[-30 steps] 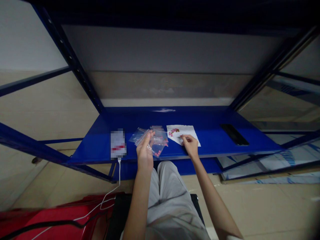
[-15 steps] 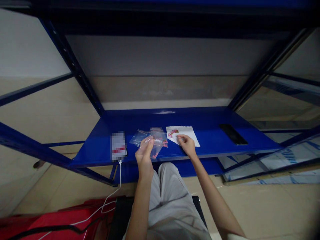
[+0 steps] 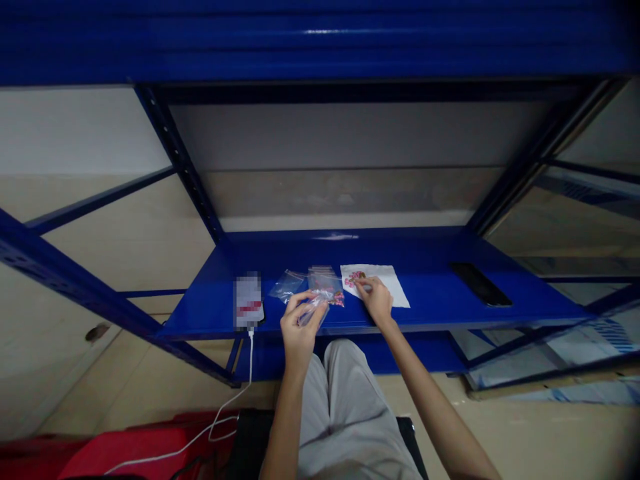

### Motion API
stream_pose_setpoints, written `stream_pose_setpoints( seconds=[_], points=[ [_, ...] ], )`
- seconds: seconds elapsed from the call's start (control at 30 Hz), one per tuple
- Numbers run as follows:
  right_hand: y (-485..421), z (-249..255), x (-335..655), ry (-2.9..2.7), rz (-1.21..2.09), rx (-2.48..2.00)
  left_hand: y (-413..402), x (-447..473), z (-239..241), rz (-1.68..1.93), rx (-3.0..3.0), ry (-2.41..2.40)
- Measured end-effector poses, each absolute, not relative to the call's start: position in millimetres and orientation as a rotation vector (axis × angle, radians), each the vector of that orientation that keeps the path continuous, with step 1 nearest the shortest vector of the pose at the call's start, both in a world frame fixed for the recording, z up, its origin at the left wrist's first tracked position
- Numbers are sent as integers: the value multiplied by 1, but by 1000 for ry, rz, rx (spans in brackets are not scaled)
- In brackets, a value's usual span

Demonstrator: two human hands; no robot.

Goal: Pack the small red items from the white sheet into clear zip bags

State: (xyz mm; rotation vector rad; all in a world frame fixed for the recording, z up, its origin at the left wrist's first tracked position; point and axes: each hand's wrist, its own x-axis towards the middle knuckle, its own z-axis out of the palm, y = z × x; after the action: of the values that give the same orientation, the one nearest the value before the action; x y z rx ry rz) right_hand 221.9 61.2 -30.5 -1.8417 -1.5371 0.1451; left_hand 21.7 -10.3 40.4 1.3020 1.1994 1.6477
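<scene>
My left hand (image 3: 299, 327) is closed around a small clear zip bag (image 3: 318, 313), held just above the shelf's front edge. Its contents are hard to make out. Under and behind it lie clear zip bags (image 3: 320, 275), with pink pieces (image 3: 339, 300) showing at the lower right corner. Another flat clear bag (image 3: 287, 285) rests to the left. My right hand (image 3: 377, 300) reaches over a white sheet (image 3: 395, 283), fingertips pinched at a small pile of pink and brownish bead-like pieces (image 3: 354, 277). Whatever is between those fingertips is too small to name.
The blue metal shelf (image 3: 425, 253) carries a phone with a blurred screen (image 3: 249, 300) at left, plugged into a white cable (image 3: 251, 357). A black phone (image 3: 481, 283) lies at right. A blue upper shelf (image 3: 320, 47) overhangs the front. Red plastic (image 3: 125, 453) is at lower left.
The camera view has shifted slightly. My left hand has turned, and the bag in it no longer hangs down to the right. My right fingertips have moved left, onto the pink pieces.
</scene>
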Motion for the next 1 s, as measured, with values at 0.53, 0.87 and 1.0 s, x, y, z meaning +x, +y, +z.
stream_pose_setpoints(
  seconds=[0.53, 0.87, 1.0],
  points=[
    [70, -37, 223, -1619, 187, -1725, -1, 11, 28, 1683, 1606, 1396],
    [74, -42, 224, -1519, 156, -1807, 0, 8, 24, 1626, 1966, 1561],
    [76, -42, 226, -1487, 206, -1820, -1, 8, 25, 1596, 1958, 1581]
  ],
)
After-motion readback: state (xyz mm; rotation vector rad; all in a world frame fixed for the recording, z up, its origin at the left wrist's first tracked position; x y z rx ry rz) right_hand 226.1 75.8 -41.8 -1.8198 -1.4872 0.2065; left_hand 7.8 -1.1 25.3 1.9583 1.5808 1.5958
